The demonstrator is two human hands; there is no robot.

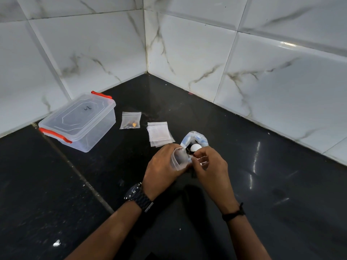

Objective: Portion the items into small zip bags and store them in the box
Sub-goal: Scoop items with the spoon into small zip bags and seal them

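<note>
Your left hand (163, 167) grips a small clear zip bag (179, 158), fingers curled round it so that its mouth bows open toward the right. Your right hand (210, 166) is just beside it, touching the bag's open edge, with its fingers (201, 159) bent and pinched together at the mouth; what they pinch is too small to tell. Both hands hover over the black worktop (244, 184), in the middle of the scene.

Just beyond your hands sits a blue-and-white pouch (195, 137), open at the top, with a white round item (195, 147) showing in it along with some dark bits that are hard to make out. To the left of the pouch, and touching nothing else, lies a stack of empty zip bags (159, 134), flat on the worktop. Farther left lies a filled zip bag (131, 120) with small dark and orange pieces at its bottom.

At the far left stands the clear box (78, 122), its lid on and its red clips (101, 95) at both ends. It sits near the tiled wall (187, 44), well apart from your hands.

You wear a dark watch (138, 196) on the left wrist and a dark band (233, 213) on the right.
</note>
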